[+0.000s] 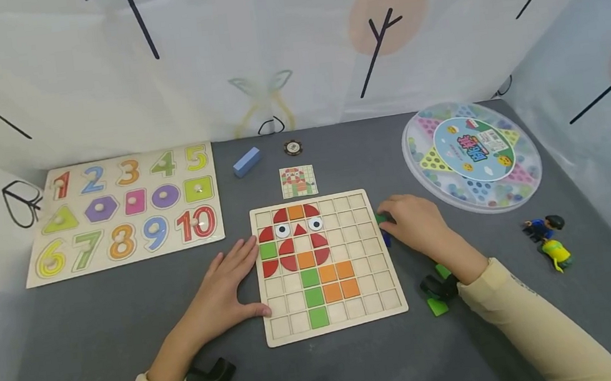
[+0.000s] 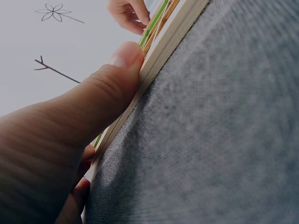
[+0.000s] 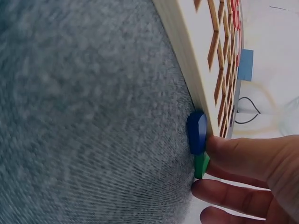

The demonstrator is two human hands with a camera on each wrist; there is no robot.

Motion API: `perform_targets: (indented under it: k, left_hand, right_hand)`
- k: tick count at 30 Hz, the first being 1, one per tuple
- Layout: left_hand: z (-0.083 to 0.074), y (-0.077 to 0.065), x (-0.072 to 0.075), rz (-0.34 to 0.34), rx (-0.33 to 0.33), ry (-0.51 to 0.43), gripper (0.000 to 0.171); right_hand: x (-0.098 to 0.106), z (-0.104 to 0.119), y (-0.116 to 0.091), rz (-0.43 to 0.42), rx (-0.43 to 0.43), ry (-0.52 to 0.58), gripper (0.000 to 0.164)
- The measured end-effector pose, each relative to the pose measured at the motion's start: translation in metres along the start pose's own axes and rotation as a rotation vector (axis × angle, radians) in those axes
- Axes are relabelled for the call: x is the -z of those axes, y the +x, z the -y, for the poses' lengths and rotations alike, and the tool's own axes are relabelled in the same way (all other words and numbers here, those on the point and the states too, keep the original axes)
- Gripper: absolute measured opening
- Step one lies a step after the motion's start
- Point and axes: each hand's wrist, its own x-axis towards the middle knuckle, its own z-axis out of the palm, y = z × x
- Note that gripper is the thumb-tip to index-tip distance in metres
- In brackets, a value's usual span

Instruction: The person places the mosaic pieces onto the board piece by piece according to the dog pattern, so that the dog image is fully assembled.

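A wooden grid board [image 1: 361,209] lies on the table with red, orange and green pieces set in its cells. My left hand [image 1: 225,287] rests along the board's left edge, fingers extended and thumb [image 2: 124,58] touching the rim. At the right edge, my right hand [image 1: 416,220] has its thumb and fingers curled about a small green piece [image 3: 201,166], partly hidden by them. A dark blue piece [image 3: 197,132] lies against the board's side, just beside the thumb. Above the board is a small pattern card [image 1: 298,182].
A number puzzle board [image 1: 127,214] lies at left, a round game board [image 1: 471,158] at right. A blue block [image 1: 247,162] and a round chip [image 1: 293,148] sit at the back. Green tiles [image 1: 438,307] lie near the right wrist, with toy figures [image 1: 549,241] farther right.
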Motion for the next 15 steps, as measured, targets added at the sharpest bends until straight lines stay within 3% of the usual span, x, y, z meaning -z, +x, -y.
perform_targets:
  k: [5, 12, 15]
  left_hand:
    - [-0.001, 0.001, 0.001, 0.002, -0.001, 0.0, 0.112]
    - [-0.001, 0.001, 0.0, 0.004, 0.005, 0.001, 0.112]
    - [-0.002, 0.001, 0.001, 0.006, 0.007, -0.002, 0.112]
  right_hand:
    - [0.002, 0.0, -0.001, 0.008, 0.022, -0.013, 0.023]
    - [0.0, -0.013, 0.0, 0.004, 0.147, -0.017, 0.018]
    - [0.0, -0.019, 0.0, -0.01, 0.112, 0.024, 0.011]
